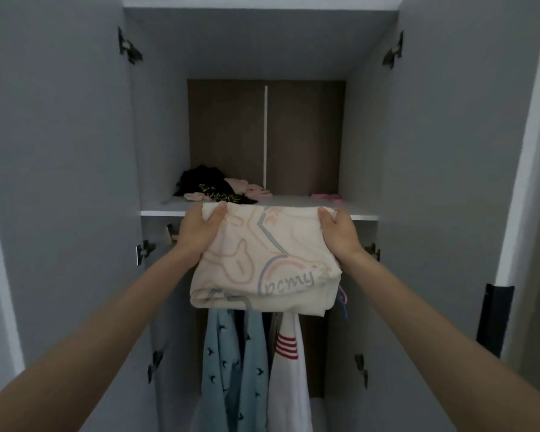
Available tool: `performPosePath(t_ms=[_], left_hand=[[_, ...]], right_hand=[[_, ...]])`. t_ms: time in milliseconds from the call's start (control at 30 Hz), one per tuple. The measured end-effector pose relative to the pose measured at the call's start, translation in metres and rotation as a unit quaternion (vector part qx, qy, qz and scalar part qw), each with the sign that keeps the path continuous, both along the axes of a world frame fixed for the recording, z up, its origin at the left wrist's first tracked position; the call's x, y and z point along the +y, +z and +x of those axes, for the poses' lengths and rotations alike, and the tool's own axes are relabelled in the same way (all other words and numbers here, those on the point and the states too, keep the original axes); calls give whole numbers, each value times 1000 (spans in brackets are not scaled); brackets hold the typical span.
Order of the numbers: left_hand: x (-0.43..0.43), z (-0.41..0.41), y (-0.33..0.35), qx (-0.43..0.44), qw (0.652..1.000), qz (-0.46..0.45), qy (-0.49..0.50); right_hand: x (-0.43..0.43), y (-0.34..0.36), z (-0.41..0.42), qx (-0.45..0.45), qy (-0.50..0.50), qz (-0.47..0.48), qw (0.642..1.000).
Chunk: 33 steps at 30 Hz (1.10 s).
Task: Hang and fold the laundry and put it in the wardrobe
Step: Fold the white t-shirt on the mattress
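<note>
Hanging between left hand [197,233] and right hand [340,235]: folded garment [262,260]

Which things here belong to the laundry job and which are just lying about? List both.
In the job: cream garment, held by left hand and right hand; shelf ahead of it.

Lying about: black garment, pink clothes and a pink item on the shelf; blue shirt and white top hanging below.
</note>
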<state>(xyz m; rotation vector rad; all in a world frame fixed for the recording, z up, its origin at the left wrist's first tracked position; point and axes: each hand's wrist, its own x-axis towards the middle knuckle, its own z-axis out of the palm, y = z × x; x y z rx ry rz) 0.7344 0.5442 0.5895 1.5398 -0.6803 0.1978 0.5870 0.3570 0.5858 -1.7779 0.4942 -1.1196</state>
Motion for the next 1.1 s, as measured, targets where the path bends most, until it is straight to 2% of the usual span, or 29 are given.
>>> performPosePath(t_ms=[267, 600, 733, 967, 1100], left_hand=[[-64, 86, 33, 38, 998, 2, -41], [-172, 194, 77, 93, 995, 4, -35], [-213, 237, 90, 93, 995, 19, -19], [-269, 304, 70, 69, 994, 78, -11], [-285, 324, 45, 5, 980, 197, 24]], right_hand=[[-58, 44, 78, 18, -29, -34, 999], [-162, 98, 180, 21, -50, -65, 996], [-213, 114, 226, 54, -46, -55, 996], [-272, 95, 283, 140, -44, -23, 989], [-289, 72, 293, 188, -57, -38, 980]])
